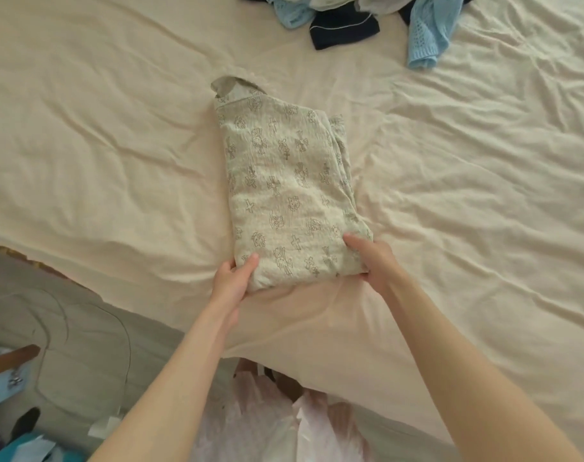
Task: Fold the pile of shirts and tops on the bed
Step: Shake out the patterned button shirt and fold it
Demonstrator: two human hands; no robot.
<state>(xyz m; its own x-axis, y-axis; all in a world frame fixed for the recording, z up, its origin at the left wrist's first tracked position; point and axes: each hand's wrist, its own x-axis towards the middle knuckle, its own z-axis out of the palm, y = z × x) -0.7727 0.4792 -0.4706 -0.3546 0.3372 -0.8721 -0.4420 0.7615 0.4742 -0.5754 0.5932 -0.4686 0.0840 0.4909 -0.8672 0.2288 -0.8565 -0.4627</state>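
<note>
A beige top printed with small crosses and flowers (pixel 284 191) lies folded into a long narrow strip on the cream bed sheet (pixel 100 145), its collar pointing away from me. My left hand (pixel 232 281) grips the near left corner of the strip, thumb on top and fingers under the hem. At the near right corner my right hand (pixel 372 261) holds the hem the same way. A pile of unfolded tops (pixel 357 18), light blue knit and dark navy, sits at the far edge of the bed.
The bed's near corner is just below my hands. On the floor to the left are a thin cable (pixel 124 331), a wooden piece (pixel 14 355) and blue-and-white items (pixel 20 448). Pale plastic bags (pixel 284 428) lie by the bed below my arms.
</note>
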